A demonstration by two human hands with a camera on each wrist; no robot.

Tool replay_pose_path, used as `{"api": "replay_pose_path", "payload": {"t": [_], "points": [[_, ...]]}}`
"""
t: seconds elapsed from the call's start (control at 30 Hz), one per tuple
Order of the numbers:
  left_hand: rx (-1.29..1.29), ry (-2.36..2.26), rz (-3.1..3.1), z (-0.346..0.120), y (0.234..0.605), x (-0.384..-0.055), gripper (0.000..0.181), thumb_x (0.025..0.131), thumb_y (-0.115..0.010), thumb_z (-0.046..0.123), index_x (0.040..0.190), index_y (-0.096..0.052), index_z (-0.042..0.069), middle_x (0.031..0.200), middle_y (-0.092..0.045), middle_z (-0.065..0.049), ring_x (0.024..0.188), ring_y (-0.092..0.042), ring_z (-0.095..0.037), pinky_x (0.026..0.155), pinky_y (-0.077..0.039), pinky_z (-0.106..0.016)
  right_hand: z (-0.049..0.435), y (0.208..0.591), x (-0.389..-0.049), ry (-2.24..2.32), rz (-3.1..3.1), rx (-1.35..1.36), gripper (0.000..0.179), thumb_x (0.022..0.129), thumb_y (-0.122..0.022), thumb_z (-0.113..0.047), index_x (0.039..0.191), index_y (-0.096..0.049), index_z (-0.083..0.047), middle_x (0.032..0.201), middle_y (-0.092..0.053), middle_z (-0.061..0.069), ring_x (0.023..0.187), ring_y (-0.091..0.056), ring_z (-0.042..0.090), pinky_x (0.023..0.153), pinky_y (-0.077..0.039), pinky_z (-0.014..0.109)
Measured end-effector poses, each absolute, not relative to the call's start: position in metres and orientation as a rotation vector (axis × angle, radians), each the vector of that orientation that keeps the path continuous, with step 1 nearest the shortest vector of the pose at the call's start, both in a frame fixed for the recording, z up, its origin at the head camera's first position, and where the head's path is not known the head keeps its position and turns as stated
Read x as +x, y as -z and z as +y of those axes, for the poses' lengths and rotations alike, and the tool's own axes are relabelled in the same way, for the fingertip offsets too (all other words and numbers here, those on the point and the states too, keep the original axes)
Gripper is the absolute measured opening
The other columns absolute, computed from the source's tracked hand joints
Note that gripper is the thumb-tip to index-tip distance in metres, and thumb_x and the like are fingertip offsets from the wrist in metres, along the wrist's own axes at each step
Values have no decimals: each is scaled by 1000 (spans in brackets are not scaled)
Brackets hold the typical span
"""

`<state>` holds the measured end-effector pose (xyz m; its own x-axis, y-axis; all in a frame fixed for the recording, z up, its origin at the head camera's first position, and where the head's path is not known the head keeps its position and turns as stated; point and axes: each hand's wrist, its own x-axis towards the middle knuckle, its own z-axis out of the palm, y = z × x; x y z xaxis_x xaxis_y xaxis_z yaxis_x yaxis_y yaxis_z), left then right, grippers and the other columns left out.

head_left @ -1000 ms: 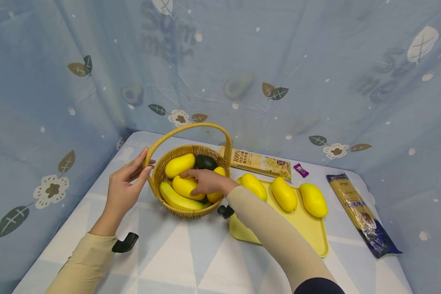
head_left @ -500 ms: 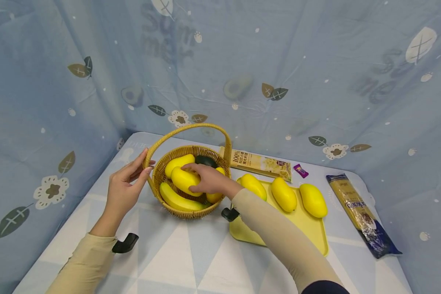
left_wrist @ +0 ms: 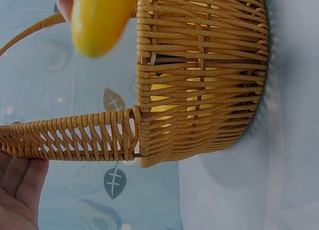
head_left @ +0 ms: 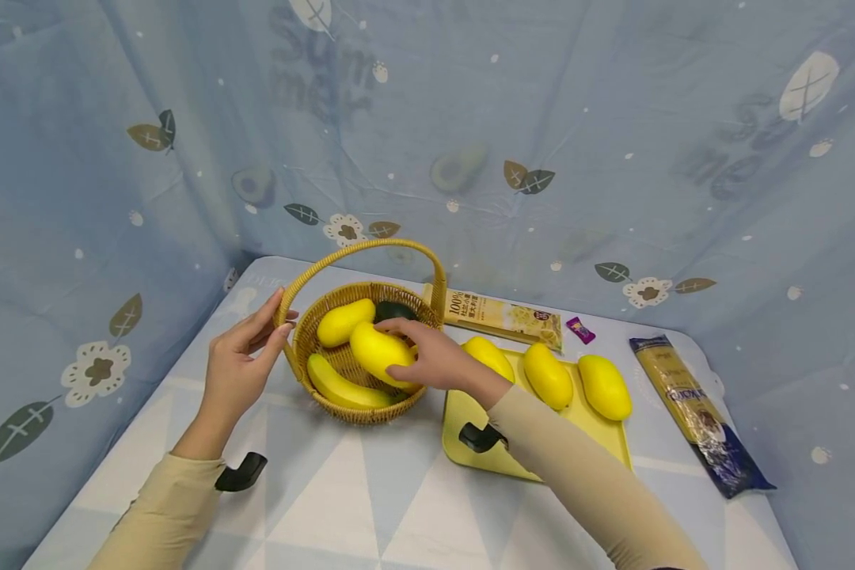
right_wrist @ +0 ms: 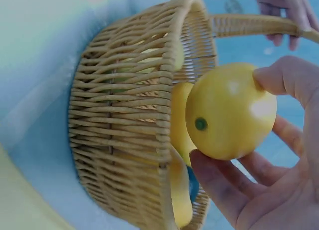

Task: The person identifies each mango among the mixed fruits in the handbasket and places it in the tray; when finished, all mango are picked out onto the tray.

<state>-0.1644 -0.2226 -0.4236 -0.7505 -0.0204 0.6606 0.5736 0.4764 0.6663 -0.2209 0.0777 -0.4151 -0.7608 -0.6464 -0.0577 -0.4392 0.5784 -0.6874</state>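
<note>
My right hand [head_left: 435, 352] grips a yellow mango [head_left: 379, 352] between thumb and fingers, just above the rim of a wicker basket [head_left: 366, 416]. The mango's round end with a green stem spot faces the right wrist view. Inside the basket lie another mango [head_left: 345, 322], a banana [head_left: 345, 386] and a dark green avocado-like fruit [head_left: 395, 310], partly hidden behind my right hand. A yellow fruit [right_wrist: 180, 195] at the near side shows in the right wrist view. With thumb and fingers, my left hand [head_left: 242, 356] holds the left side of the basket's arched handle [head_left: 359, 247].
Right of the basket, a yellow tray [head_left: 598, 439] bears three mangoes [head_left: 549, 376] along its back. Behind it lie a long pasta packet [head_left: 502, 317] and a small purple wrapped candy [head_left: 580, 330]. A blue-and-gold pasta bag [head_left: 701, 416] lies far right. Patterned curtains surround the table.
My right hand has lifted the mango from among the fruit in the basket and moved it right, toward the basket's right rim. My left hand stays on the handle.
</note>
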Motion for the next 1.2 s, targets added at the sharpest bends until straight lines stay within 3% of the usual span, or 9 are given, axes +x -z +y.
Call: {"api": "replay_pose_path", "payload": {"t": [0.3, 0.6, 0.73, 1.2], "points": [[-433, 1281, -2131, -223, 426, -166, 66, 88, -71, -13, 146, -57, 13, 114, -74, -17, 106, -63, 9, 85, -51, -8, 133, 407, -190, 1220, 2548, -684, 66, 91, -77, -27, 150, -48, -31, 146, -52, -6, 123, -55, 24, 93, -56, 40], [-457, 1288, -2107, -209, 401, -150, 59, 89, -66, -16, 144, -55, 3, 110, -71, -29, 105, -61, 11, 86, -50, -7, 181, 415, -152, 1180, 2672, -586, 67, 90, -78, -27, 150, -50, -24, 146, -53, -2, 118, -57, 23, 98, -55, 46], [-466, 1301, -2098, -207, 398, -149, 58, 91, -66, -14, 145, -55, 3, 109, -70, -31, 104, -61, 12, 86, -50, -6, 195, 428, -139, 1170, 2703, -515, 66, 89, -79, -27, 149, -51, -23, 144, -55, 0, 114, -56, 21, 94, -56, 44], [-438, 1263, -2126, -222, 426, -166, 67, 88, -69, -16, 147, -56, 12, 113, -73, -22, 106, -62, 11, 86, -50, -7, 207, 477, -122, 1044, 2692, -260, 67, 85, -84, -32, 145, -55, -28, 141, -58, -4, 114, -57, 19, 101, -52, 44]]}}
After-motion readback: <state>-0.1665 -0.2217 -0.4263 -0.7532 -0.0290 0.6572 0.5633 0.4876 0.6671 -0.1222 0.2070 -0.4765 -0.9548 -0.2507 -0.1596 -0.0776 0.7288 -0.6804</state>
